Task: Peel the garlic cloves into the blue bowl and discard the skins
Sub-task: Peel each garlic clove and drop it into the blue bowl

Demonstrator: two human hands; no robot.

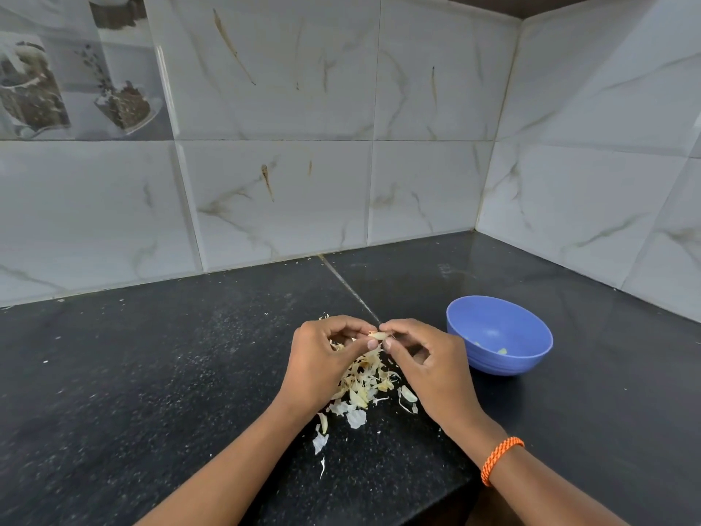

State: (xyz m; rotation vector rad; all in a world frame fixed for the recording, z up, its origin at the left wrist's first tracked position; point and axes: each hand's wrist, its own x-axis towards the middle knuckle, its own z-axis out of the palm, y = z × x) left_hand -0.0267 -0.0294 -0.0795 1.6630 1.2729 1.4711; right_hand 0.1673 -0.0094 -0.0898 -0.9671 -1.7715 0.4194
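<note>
While hands (379, 358) pinch clove (379, 336), bowl (531, 358) holds cloves (501, 351)

I have one view only, from the camera worn on the person's head, so no second view overlaps it. It looks forward and down into a tiled corner, with the black counter (151, 373) filling the lower half and the wall tiles (284, 108) the upper half. Being wide-angle, it bends the tile lines near the edges. It sits close: both forearms enter from the bottom edge, and the fingertips (373, 341) meet just below the centre. The blue bowl (531, 358) lies right of the fingers, the wall corner beyond them.
</note>
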